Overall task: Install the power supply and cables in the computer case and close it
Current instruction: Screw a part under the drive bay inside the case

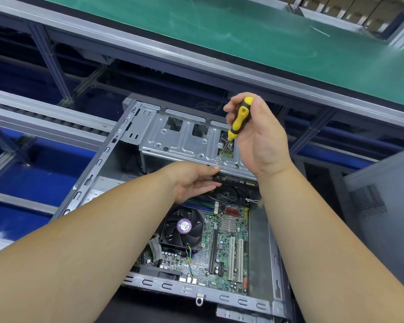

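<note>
1. A green-matted workbench with grey aluminium framing runs across the top, above blue bins.
2. An open grey steel case lies on its side below the bench, its inside facing up. A loose grey side panel with a perforated vent stands to its right.
3. Inside, a green motherboard fills the near half, with white and black slots.
4. A stamped, shiny metal drive cage spans the far end of the case.
5. A black round-bladed fan with a purple hub label sits on the board's left.
6. The right hand is raised over the cage, palm toward the camera, fingers curled around a screwdriver with a yellow and black handle. Its thin shaft slants down to a screw on the cage.
7. The left hand reaches in from the lower left, palm up, with its fingers mostly straight beneath the cage's near edge, touching a black drive there.
</note>
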The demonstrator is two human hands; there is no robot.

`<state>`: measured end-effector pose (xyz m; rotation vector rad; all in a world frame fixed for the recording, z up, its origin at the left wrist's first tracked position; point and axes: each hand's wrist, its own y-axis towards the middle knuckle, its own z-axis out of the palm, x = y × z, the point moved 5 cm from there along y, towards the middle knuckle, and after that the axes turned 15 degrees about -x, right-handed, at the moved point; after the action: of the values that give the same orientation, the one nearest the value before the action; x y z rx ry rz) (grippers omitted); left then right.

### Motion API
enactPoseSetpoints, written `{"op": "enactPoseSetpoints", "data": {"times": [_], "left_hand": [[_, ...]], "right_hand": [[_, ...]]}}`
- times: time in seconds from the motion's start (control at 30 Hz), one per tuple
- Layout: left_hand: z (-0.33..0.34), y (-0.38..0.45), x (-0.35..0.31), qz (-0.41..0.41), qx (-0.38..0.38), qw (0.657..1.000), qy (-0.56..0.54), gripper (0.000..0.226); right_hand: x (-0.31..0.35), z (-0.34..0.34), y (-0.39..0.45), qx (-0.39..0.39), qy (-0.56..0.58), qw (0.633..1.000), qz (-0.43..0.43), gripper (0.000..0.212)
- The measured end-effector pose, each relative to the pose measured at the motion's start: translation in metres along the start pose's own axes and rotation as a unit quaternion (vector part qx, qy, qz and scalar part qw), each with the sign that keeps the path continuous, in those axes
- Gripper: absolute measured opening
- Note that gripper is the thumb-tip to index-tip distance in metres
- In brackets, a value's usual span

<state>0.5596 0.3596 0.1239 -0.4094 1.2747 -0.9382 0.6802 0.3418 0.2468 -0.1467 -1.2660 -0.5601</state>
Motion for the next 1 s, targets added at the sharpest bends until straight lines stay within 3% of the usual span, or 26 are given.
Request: {"op": "enactPoseSetpoints", "data": {"times": [0.27,0.43,0.57,0.83,1.0], "left_hand": [[0.000,0.002,0.000,0.003,-0.002,1.000,0.000,0.012],[0.000,0.001,0.000,0.003,-0.001,1.000,0.001,0.012],[0.000,0.001,0.000,0.002,-0.002,1.000,0.000,0.014],[0.000,0.001,0.000,-0.001,-0.001,1.000,0.002,0.012],[0.000,0.000,0.000,-0.002,-0.001,1.000,0.003,0.011]], "right_hand": [[-0.005,0.001,0.004,-0.033,0.006,0.999,0.018,0.003],[-0.003,-0.002,0.008,-0.072,0.011,0.997,0.022,0.011],[-0.003,-0.002,0.004,-0.039,0.073,0.996,0.046,0.039],[-0.001,0.006,0.002,0.023,-0.011,1.000,0.002,0.004],[-0.004,0.007,0.003,-0.014,0.002,1.000,0.014,0.018]]}}
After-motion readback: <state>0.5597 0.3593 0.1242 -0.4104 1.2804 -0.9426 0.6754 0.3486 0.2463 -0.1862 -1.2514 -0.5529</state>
